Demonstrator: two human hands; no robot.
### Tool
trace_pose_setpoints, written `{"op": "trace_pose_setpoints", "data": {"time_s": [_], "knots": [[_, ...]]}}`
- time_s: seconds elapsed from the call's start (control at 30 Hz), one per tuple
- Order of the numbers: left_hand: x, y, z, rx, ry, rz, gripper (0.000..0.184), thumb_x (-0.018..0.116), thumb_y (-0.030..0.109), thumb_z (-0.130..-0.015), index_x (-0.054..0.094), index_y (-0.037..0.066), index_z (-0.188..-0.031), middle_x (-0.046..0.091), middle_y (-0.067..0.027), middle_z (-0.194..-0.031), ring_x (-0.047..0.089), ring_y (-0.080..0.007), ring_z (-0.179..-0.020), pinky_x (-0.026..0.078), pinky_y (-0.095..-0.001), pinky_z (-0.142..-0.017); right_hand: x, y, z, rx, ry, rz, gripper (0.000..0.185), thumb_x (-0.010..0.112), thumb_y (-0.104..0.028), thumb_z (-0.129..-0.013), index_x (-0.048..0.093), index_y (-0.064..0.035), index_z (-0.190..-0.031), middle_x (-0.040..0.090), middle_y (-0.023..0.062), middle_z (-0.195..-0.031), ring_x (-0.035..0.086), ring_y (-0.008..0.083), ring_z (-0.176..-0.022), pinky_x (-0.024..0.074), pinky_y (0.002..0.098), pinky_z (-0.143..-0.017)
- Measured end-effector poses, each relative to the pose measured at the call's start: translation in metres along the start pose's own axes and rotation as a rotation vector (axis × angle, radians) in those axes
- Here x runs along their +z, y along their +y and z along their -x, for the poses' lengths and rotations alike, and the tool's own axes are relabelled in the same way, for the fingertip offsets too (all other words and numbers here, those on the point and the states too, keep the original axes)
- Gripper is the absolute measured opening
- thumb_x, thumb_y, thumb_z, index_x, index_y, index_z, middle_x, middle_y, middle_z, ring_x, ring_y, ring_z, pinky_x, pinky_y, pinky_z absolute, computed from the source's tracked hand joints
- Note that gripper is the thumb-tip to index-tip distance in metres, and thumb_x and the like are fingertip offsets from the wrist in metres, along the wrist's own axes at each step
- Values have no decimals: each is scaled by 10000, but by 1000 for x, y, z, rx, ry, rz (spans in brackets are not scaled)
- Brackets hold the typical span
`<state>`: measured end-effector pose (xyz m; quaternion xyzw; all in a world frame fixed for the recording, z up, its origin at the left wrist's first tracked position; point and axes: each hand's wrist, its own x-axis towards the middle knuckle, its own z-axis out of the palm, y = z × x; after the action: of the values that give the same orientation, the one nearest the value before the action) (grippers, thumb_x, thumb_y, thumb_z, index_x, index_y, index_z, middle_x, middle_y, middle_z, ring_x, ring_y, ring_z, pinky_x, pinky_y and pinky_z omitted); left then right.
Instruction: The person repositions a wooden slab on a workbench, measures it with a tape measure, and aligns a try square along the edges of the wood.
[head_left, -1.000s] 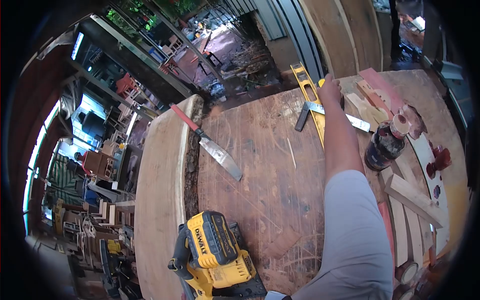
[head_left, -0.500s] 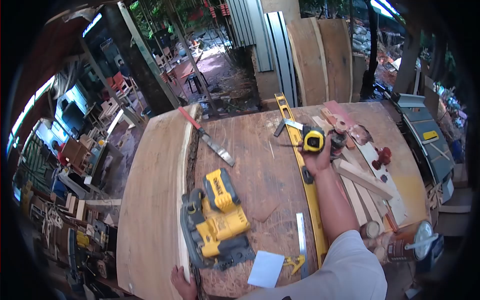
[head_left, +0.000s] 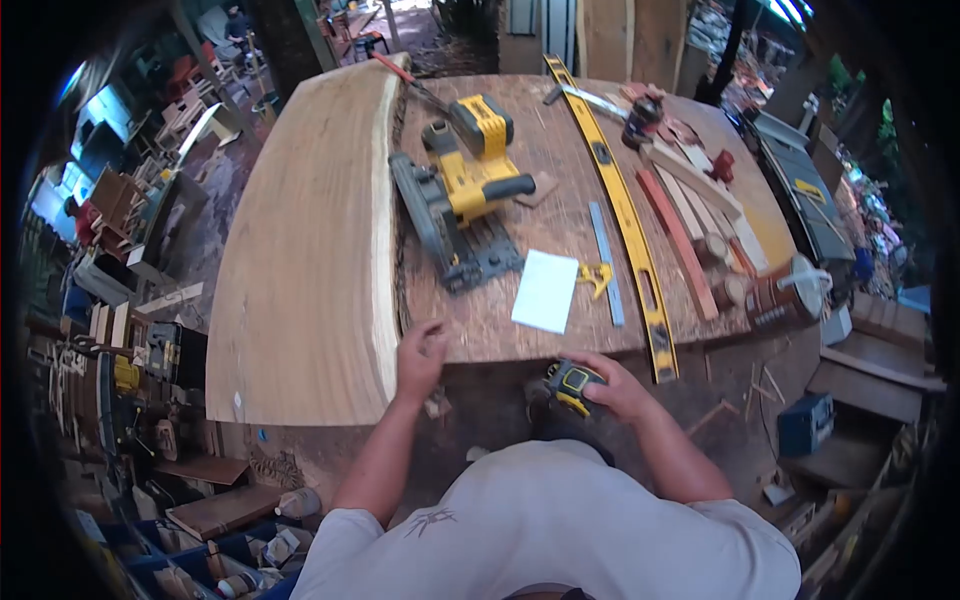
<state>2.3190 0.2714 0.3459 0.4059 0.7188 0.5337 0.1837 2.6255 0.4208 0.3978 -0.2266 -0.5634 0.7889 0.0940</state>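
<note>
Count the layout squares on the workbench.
2: the yellow-headed combination square, between the white paper and the yellow spirit level, beyond the right hand; another square at the far end, its blade crossing the level. Others may be hidden.

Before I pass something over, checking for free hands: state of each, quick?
Left hand: partly curled, nothing visible in it; whether it's closed can't be told.
Right hand: closed, holding the tape measure.

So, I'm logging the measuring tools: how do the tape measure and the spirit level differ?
The tape measure is compact; the spirit level is long and straight. The tape measure is in the right hand, while the spirit level lies on the table. Both show yellow.
</note>
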Motion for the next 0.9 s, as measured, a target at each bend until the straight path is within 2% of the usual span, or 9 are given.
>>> {"op": "trace_pose_setpoints", "data": {"time_s": [0.13, 0.2, 0.33, 0.4, 0.43, 0.63, 0.73, 0.8, 0.9], "knots": [[52, 53, 66, -114, -583, 346, 448, 688, 197, -871, 571, 24, -1268, 645, -99, -1113, 616, -151, -992, 501, -309, -859, 44, 13, 40, 57, 190, 159, 652, 749, -258, -801, 473, 11, -1327, 570, 94, -1222, 526, 162, -1142, 415, 309, -985], [69, 58, 94, -221, -655, 492, 454, 711, 182, -855, 569, -3, -1246, 641, -83, -1059, 602, -125, -931, 499, -281, -818, 52, 22, 54, -23, 217, 385, 681, 775, -279, -778, 481, 10, -1320, 570, 114, -1218, 523, 176, -1145, 415, 314, -986], [73, 52, 119, -255, -645, 357, 418, 720, 149, -849, 557, -9, -1201, 595, -37, -1006, 557, -80, -891, 483, -242, -808, 61, 47, 66, -89, 148, 569, 684, 781, -301, -766, 494, 15, -1300, 552, 187, -1261, 531, 255, -1189, 412, 350, -1006], [73, 44, 135, -290, -673, 405, 408, 780, 165, -796, 563, 18, -1108, 571, -4, -885, 528, -63, -784, 472, -228, -720, 63, 44, 74, -136, 84, 633, 717, 774, -319, -748, 484, 12, -1315, 548, 210, -1257, 531, 306, -1191, 410, 372, -1011], [75, 44, 142, -258, -654, 387, 396, 820, 181, -755, 541, 50, -1004, 528, 26, -804, 476, -43, -721, 425, -213, -636, 61, 44, 77, -136, 7, 696, 728, 766, -324, -740, 483, 5, -1324, 550, 210, -1244, 528, 319, -1185, 410, 379, -1008], [107, 57, 181, -280, -560, 71, 478, 885, 295, -660, 485, 92, -827, 457, 52, -699, 403, -50, -643, 345, -232, -544, 11, 68, 105, -106, -217, 972, 803, 743, -325, -671, 440, -196, -1403, 561, 191, -1170, 507, 358, -1141, 428, 429, -978], [104, 57, 196, -325, -433, -27, 451, 867, 303, -668, 475, 99, -759, 448, 42, -688, 414, -68, -645, 363, -252, -553, -35, 108, 126, -45, -172, 972, 796, 743, -310, -661, 447, -192, -1390, 555, 185, -1212, 496, 362, -1172, 428, 441, -980], [79, 48, 203, -409, -188, -92, 420, 837, 290, -705, 457, 112, -717, 434, 38, -661, 409, -69, -618, 378, -260, -535, -82, 163, 140, -86, -157, 892, 750, 767, -278, -642, 499, -168, -1333, 568, 163, -1220, 500, 372, -1148, 413, 435, -998], [24, 9, 225, -524, 89, -92, 363, 779, 298, -777, 469, 133, -687, 457, 33, -631, 442, -74, -556, 403, -254, -493, -141, 223, 170, 52, -250, 808, 758, 771, -263, -629, 502, -152, -1329, 572, 150, -1239, 523, 359, -1146, 418, 426, -999]]}}
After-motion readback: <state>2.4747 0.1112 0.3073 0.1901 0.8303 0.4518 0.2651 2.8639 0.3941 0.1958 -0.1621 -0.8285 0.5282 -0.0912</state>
